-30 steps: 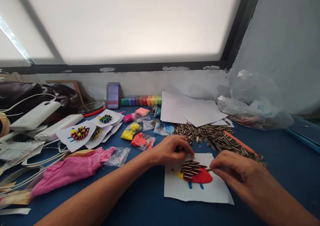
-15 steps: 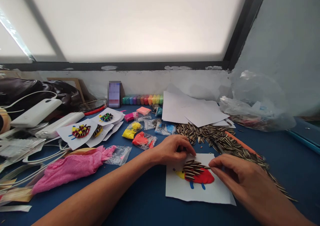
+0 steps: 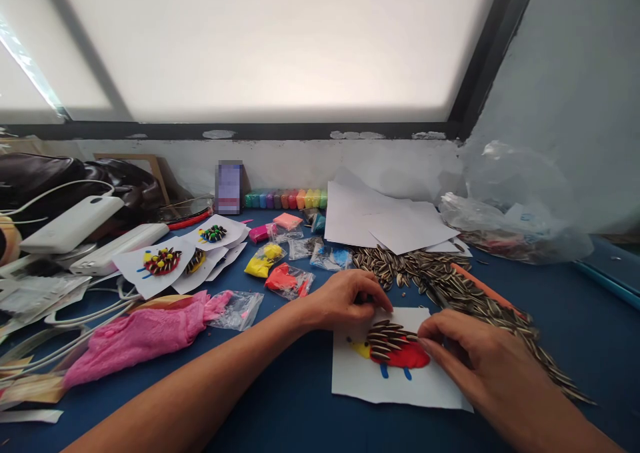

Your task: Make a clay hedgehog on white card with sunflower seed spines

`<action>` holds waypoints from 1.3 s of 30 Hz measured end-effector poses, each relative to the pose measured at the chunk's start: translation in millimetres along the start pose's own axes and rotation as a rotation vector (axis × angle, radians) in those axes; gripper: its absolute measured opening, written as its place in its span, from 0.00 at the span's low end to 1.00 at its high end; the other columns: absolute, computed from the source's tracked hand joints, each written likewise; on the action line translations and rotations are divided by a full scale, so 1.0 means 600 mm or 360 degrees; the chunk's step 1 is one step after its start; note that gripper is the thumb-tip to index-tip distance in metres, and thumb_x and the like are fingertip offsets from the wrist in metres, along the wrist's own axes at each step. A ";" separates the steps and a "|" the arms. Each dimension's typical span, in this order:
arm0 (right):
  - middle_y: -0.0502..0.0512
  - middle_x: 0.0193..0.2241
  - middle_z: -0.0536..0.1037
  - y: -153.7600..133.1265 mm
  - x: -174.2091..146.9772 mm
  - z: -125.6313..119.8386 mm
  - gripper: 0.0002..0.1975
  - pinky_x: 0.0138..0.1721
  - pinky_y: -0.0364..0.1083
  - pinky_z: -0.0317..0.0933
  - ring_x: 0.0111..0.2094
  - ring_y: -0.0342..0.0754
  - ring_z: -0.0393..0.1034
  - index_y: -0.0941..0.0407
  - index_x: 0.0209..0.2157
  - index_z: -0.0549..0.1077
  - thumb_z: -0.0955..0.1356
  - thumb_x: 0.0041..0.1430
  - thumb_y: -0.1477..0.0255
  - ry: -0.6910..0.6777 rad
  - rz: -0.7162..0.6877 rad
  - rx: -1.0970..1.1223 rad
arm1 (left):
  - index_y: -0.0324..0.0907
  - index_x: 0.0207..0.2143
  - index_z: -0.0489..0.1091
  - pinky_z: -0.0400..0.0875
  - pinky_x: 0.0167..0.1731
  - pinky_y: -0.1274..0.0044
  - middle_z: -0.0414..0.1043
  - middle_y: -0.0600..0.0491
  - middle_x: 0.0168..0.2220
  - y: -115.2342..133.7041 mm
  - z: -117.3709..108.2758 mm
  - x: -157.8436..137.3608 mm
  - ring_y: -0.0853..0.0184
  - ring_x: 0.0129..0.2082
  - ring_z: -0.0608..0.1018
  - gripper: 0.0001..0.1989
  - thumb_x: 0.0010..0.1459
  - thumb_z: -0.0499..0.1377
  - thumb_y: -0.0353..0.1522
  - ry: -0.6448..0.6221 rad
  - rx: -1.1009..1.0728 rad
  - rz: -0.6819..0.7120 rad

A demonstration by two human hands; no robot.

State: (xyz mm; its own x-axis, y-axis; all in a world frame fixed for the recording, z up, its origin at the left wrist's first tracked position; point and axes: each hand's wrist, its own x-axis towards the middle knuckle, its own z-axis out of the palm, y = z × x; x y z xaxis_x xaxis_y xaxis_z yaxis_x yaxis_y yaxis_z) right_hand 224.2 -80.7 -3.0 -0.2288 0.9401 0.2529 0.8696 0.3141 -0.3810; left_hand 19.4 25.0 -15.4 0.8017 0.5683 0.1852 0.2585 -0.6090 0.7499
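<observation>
A white sheet of paper [image 3: 400,393] lies in front of me, bearing a clay hedgehog with a red body [image 3: 410,355], a yellow head [image 3: 360,349] and blue feet. Striped sunflower seeds [image 3: 386,339] stick out of the body's left and upper part. My left hand [image 3: 347,299] has its fingers curled and rests on the paper's top left edge, holding it. At the right end of the clay body, my right hand [image 3: 465,353] pinches a sunflower seed [image 3: 414,337] between thumb and index finger; its tip meets the red clay.
A long heap of sunflower seeds [image 3: 450,286] with an orange strip [image 3: 480,286] runs along the right. Behind are white sheets [image 3: 385,213], clay packets [image 3: 265,259] and a plastic bag [image 3: 520,219]. To the left lie finished pictures [image 3: 160,266], a pink cloth [image 3: 140,333] and white power banks [image 3: 73,225].
Hardly anything differs. My right hand's fingertips stay at the clay body's right end with the seed, and my left hand keeps its place on the paper.
</observation>
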 end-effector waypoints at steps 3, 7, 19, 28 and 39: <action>0.48 0.27 0.78 -0.002 0.000 0.002 0.09 0.27 0.42 0.62 0.26 0.44 0.72 0.50 0.29 0.73 0.63 0.62 0.69 -0.0033 -0.0014 -0.0008 | 0.39 0.36 0.78 0.67 0.36 0.77 0.72 0.52 0.35 -0.001 0.001 0.000 0.69 0.34 0.72 0.17 0.48 0.54 0.20 0.0003 -0.0002 0.0004; 0.48 0.28 0.78 -0.004 0.001 0.003 0.09 0.27 0.42 0.63 0.26 0.44 0.72 0.50 0.30 0.74 0.63 0.62 0.70 -0.0072 -0.0030 -0.0003 | 0.40 0.36 0.78 0.67 0.36 0.78 0.72 0.52 0.35 -0.001 0.001 0.001 0.69 0.34 0.72 0.17 0.48 0.54 0.19 -0.0006 0.0024 -0.0013; 0.50 0.27 0.76 -0.006 0.005 0.006 0.12 0.27 0.42 0.64 0.26 0.45 0.72 0.51 0.28 0.72 0.61 0.63 0.73 -0.0068 -0.0155 -0.0128 | 0.40 0.36 0.78 0.67 0.37 0.77 0.71 0.52 0.34 0.004 -0.002 0.000 0.69 0.34 0.72 0.17 0.49 0.54 0.20 -0.0018 0.0042 0.0008; 0.51 0.28 0.76 0.003 0.006 0.012 0.13 0.29 0.43 0.65 0.28 0.46 0.73 0.51 0.30 0.74 0.61 0.64 0.74 -0.0125 -0.0227 -0.0295 | 0.39 0.35 0.79 0.66 0.36 0.78 0.71 0.52 0.34 0.004 -0.001 0.000 0.69 0.34 0.72 0.17 0.48 0.54 0.19 -0.0015 0.0020 0.0013; 0.50 0.28 0.79 0.013 0.003 -0.010 0.11 0.24 0.43 0.64 0.25 0.46 0.74 0.50 0.32 0.75 0.62 0.62 0.69 0.0026 -0.0128 -0.0306 | 0.40 0.36 0.79 0.66 0.37 0.78 0.71 0.52 0.35 0.003 -0.001 0.000 0.69 0.35 0.72 0.17 0.48 0.54 0.19 -0.0018 0.0010 0.0002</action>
State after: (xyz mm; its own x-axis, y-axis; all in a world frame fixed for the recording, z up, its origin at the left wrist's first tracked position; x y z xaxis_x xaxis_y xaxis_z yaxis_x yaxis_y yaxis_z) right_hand 233.5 -77.2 -0.1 -0.2951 0.9102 0.2906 0.9167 0.3555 -0.1826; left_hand 19.4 24.3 -13.9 0.8080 0.5613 0.1793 0.2607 -0.6133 0.7456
